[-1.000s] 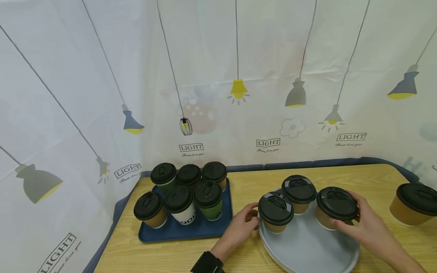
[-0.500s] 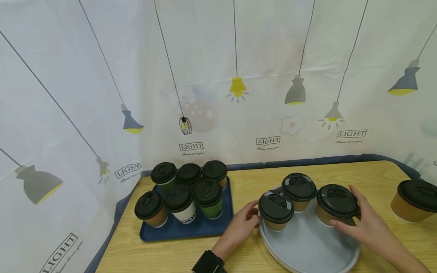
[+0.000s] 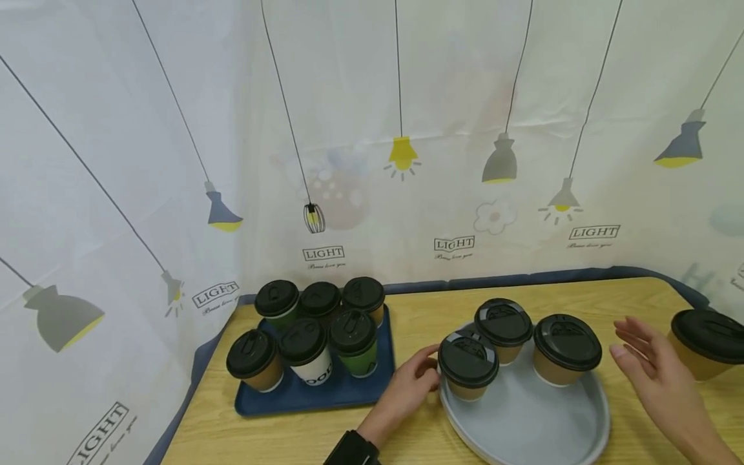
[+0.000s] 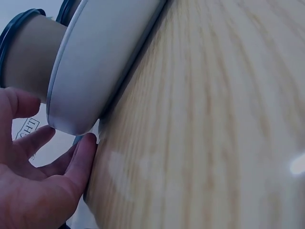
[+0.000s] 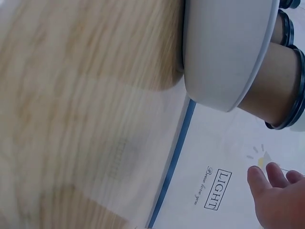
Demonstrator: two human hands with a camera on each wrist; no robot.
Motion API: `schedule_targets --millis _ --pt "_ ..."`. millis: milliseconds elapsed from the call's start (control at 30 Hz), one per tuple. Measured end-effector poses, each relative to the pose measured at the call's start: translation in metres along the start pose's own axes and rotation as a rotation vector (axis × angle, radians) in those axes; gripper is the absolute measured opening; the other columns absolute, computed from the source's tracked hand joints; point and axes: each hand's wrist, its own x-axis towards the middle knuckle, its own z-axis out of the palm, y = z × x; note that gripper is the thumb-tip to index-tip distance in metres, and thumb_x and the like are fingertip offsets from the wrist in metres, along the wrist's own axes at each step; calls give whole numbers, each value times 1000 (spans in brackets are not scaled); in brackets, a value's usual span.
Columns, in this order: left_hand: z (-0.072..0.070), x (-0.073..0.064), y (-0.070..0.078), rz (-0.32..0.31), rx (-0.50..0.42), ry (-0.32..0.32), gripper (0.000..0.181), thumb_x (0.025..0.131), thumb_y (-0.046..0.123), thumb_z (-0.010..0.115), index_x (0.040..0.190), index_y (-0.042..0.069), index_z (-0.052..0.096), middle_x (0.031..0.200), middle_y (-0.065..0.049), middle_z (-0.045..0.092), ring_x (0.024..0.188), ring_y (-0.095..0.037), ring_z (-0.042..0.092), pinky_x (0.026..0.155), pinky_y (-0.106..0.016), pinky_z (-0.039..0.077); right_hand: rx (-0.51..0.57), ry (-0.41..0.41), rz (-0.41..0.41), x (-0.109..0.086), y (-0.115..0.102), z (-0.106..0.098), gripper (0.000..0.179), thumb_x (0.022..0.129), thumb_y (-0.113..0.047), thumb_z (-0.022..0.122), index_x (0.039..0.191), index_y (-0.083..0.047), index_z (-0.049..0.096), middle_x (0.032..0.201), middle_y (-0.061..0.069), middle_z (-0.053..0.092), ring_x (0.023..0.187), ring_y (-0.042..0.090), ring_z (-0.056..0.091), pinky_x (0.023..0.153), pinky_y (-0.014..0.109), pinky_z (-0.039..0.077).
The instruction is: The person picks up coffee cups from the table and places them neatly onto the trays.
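Note:
In the head view, a round grey tray (image 3: 537, 413) carries three brown paper cups with black lids: a front-left cup (image 3: 467, 365), a rear cup (image 3: 503, 329) and a right cup (image 3: 564, 352). My left hand (image 3: 407, 391) is at the tray's left edge, fingers loosely bent. The left wrist view puts those fingertips (image 4: 45, 136) right at the tray wall (image 4: 95, 67), beside a cup (image 4: 33, 52). My right hand (image 3: 662, 381) is off the tray, between it and another brown lidded cup (image 3: 706, 345), fingers relaxed and holding nothing.
Left of the round tray, a blue rectangular tray (image 3: 308, 403) bears several lidded cups, including a white cup (image 3: 310, 361) and a green cup (image 3: 357, 355). A lamp-printed curtain (image 3: 372, 129) hangs behind the wooden table (image 3: 415, 310).
My right hand has let go of the right cup on the round tray and moved rightward toward the cup at the table's right. The left hand has stayed at the tray edge.

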Motion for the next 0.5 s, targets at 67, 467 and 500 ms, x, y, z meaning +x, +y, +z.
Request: schedule_targets --millis 67,467,500 --pt "0 0 -1 0 -45 9 44 102 22 54 145 21 59 121 -3 67 106 -15 67 89 -38 58 -14 28 22 -1 1 -1 66 110 -25 52 166 -12 19 158 14 38 123 -20 33 90 -4 31" --pt "8 15 8 71 -8 118 34 107 28 58 133 8 66 127 -5 66 112 -21 68 88 -35 59 -115 276 155 0 -6 -10 56 110 -21 47 158 3 31 155 29 34 148 15 33 100 -2 26" --pt "9 17 9 76 3 118 36 107 29 59 135 7 66 129 -6 66 114 -22 68 89 -35 58 -120 312 159 1 -8 -12 54 110 -18 47 158 4 32 155 28 34 149 19 34 103 0 26"
